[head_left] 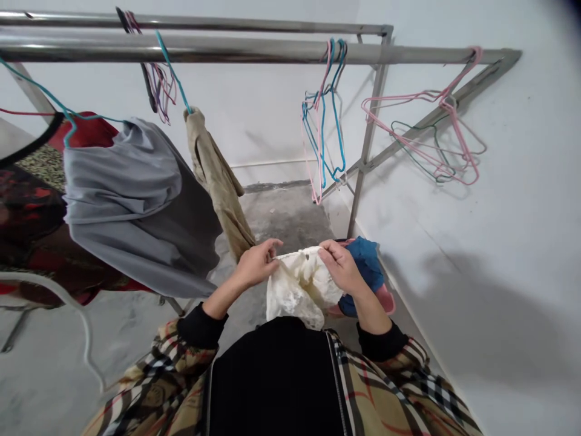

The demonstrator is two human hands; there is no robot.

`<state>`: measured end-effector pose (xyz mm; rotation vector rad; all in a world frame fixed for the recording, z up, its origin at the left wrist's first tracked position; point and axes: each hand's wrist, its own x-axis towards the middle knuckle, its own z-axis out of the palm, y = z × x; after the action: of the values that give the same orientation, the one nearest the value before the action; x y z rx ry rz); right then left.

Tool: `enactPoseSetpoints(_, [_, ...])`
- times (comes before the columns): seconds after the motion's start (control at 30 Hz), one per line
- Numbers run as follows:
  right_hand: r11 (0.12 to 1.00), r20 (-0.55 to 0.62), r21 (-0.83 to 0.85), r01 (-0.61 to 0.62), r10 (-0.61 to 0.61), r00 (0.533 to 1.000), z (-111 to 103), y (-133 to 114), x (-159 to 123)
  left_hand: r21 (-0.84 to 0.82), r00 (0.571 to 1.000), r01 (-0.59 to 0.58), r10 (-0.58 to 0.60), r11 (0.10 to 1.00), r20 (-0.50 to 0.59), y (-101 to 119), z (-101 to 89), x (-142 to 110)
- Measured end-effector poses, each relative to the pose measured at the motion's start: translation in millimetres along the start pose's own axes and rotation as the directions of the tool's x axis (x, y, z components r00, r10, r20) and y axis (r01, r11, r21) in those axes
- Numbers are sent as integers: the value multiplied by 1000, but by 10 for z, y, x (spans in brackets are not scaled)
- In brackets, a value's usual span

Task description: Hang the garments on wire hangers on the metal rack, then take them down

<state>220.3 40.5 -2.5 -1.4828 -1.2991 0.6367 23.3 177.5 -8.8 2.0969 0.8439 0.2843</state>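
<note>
A white lacy garment [290, 293] hangs in front of my body, its upper edge stretched between my two hands. My left hand [258, 264] holds that edge at its left end between thumb and fingers. At the right end, my right hand [341, 266] pinches the same edge, thumb on the near side. The cloth droops in loose folds below, and I cannot tell what kind of garment it is. Behind my right hand, blue cloth [367, 263] lies over a pink basket [385, 300], mostly hidden. Close to my left hand hangs the lower end of a khaki garment [218, 181].
A metal clothes rack [254, 49] crosses the top of the view. Grey clothing [122, 181] hangs at left. Blue hangers [338, 133] and pink hangers [408, 97] hang further right. A white wall [499, 242] borders the right side; a pale hose [84, 321] is at lower left.
</note>
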Motion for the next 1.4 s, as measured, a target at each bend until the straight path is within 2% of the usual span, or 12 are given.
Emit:
enactPoseSetpoints(0.07, [998, 57, -35, 60, -58, 997, -6, -124, -9, 277, 990, 68, -30, 958, -140, -20, 2, 17])
enactPoseSetpoints(0.17, [988, 83, -85, 128, -121, 989, -27, -238, -20, 445, 952, 170, -30, 879, -306, -19, -40, 31])
enactPoseSetpoints(0.37, [977, 6, -164, 133, -133, 991, -134, -252, 32, 481, 883, 271, -17, 834, -470, -50, -190, -43])
enactPoseSetpoints(0.5, [974, -56, -198, 110, -123, 991, -201, -196, 79, 328, 842, 235, -23, 915, -539, -131, -240, -115])
enactPoseSetpoints(0.6, [977, -34, -203, 65, -74, 997, -236, -144, 142, -141, 894, 78, -131, 987, -429, -154, -232, -142])
enactPoseSetpoints(0.67, [975, -37, -215, 49, -59, 998, -244, -98, 236, -506, 941, 47, -209, 861, -267, -117, -203, -161])
enactPoseSetpoints(0.73, [972, -153, -227, 60, -97, 983, -235, -47, 385, -681, 957, 94, -255, 726, -140, -45, -158, -186])
enactPoseSetpoints(0.87, [955, -437, -294, 48, -179, 881, -157, 5, 773, -670, 966, 156, -253, 726, -50, 82, -55, -230])
enactPoseSetpoints(1.13, [901, -544, -432, -23, -240, 804, 29, -24, 1055, -568, 977, 169, -213, 806, -11, 53, -13, -298])
enactPoseSetpoints(1.2, [947, -583, -321, 17, -212, 784, 45, -36, 1020, -551, 979, 183, -204, 814, 24, 37, -17, -328])
enactPoseSetpoints(1.3, [996, -587, 9, 87, -65, 807, 85, -101, 950, -517, 976, 218, -195, 828, 99, 16, -6, -367])
enactPoseSetpoints(1.4, [937, -568, 308, 163, 44, 822, 156, -216, 881, -502, 965, 256, -192, 826, 176, 8, 11, -382])
